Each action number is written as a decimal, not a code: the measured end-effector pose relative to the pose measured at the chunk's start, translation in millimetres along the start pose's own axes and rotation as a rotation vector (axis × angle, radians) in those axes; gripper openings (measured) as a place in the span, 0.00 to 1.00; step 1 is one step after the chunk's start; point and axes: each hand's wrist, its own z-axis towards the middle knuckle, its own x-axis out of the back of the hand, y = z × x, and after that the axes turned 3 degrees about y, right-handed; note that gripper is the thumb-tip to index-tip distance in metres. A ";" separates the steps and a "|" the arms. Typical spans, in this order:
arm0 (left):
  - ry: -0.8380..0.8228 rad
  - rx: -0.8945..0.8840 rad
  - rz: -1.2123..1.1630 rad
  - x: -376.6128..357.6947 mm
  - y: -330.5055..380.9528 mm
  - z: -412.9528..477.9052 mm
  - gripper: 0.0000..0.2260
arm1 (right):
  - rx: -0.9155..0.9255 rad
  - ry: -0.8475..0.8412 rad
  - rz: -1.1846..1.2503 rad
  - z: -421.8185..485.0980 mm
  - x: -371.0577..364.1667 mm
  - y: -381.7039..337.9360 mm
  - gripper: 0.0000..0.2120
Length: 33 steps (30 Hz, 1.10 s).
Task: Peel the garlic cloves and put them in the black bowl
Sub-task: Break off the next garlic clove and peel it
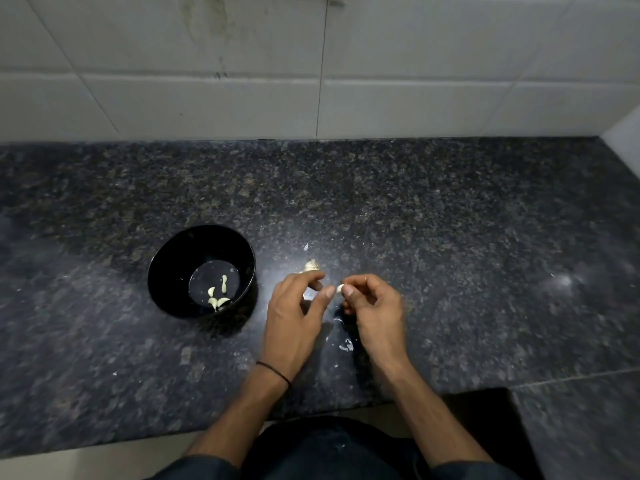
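Observation:
A black bowl (202,271) stands on the dark granite counter, left of my hands, with several peeled pale cloves (217,295) on its bottom. My right hand (372,306) pinches a small white garlic clove (339,289) between thumb and fingertips, just above the counter. My left hand (298,311) is right beside it, its thumb tip touching the clove's left end, fingers curled. Behind my left hand's fingers lies the rest of the garlic bulb (311,265), partly hidden.
Bits of white garlic skin (346,345) lie scattered on the granite counter (450,237) near my wrists, and one flake (306,246) sits behind the bulb. A white tiled wall (311,64) closes the back and right side. The counter's front edge runs under my forearms.

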 end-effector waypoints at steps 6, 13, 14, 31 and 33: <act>-0.121 0.279 -0.370 7.0 1.2 -4.8 0.03 | -0.058 -0.044 0.119 -14.4 -18.2 -2.7 0.06; -0.170 0.298 -0.310 11.1 -11.9 -15.7 0.05 | -0.131 0.003 -0.020 -34.5 -30.2 9.9 0.09; -0.173 0.297 -0.294 11.0 -13.5 -18.0 0.06 | -0.125 0.010 -0.092 -36.6 -31.6 11.1 0.10; -0.213 0.272 -0.011 -7.7 9.3 -11.2 0.16 | 0.001 -0.020 -0.255 -29.3 -22.1 -0.3 0.16; -0.170 0.399 -0.154 -17.9 16.2 -13.6 0.16 | 0.062 0.002 -0.252 -27.9 -17.4 -0.9 0.16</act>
